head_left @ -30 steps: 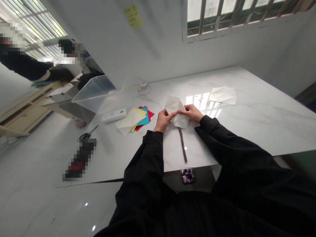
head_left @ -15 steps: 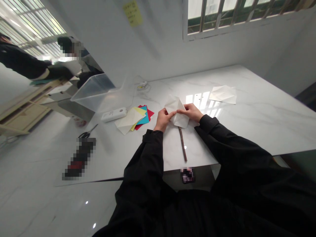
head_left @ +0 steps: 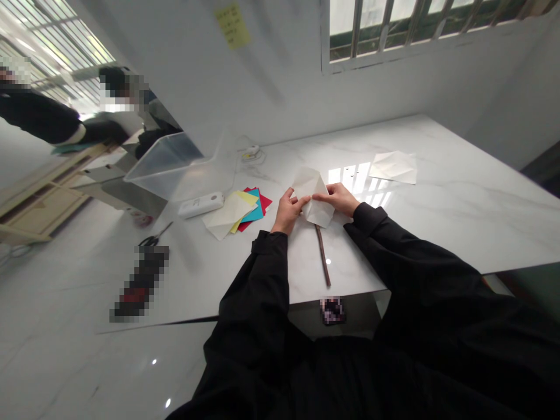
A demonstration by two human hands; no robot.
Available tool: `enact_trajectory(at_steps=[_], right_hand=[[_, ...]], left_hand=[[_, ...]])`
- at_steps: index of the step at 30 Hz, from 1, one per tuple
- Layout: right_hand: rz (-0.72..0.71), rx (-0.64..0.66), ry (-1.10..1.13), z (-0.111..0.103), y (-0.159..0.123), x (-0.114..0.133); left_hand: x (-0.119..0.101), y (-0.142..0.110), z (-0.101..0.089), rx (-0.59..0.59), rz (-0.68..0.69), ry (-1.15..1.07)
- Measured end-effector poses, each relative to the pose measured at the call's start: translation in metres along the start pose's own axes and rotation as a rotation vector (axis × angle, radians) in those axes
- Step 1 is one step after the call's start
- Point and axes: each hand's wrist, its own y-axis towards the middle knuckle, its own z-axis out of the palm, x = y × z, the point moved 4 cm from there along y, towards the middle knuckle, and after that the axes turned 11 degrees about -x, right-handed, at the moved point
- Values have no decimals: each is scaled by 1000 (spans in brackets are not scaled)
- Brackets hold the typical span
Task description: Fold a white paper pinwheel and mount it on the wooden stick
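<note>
Paper [head_left: 313, 198] folded into a pointed white shape is held near the middle of the frame by the left hand [head_left: 287, 212] and right hand [head_left: 336, 199], their fingers closed on it and seemingly pressing its layers together. Below the hands, a dark stick [head_left: 322, 256] lies on the desk [head_left: 464, 227], out of their way. A stack of coloured sheets [head_left: 254, 205] sits within easy reach to the left, while a flat creased white sheet [head_left: 394, 167] lies apart at upper right.
</note>
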Motion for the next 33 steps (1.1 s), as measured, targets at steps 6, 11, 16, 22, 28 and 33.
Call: enact_trajectory(at_steps=[6, 11, 16, 22, 28, 33], right_hand=[[106, -96, 282, -2, 5, -5], [161, -152, 374, -5, 7, -5], [179, -206, 324, -8, 6, 0], [191, -148, 340, -4, 4, 2], [177, -86, 260, -3, 2, 1], [151, -77, 264, -1, 3, -1]], left_hand=[[-12, -3, -4, -51, 26, -50], [-22, -10, 0, 62, 192, 64], [-21, -13, 7, 146, 277, 169], [-12, -8, 2, 111, 260, 175], [-11, -6, 2, 32, 233, 113], [-18, -13, 7, 82, 221, 122]])
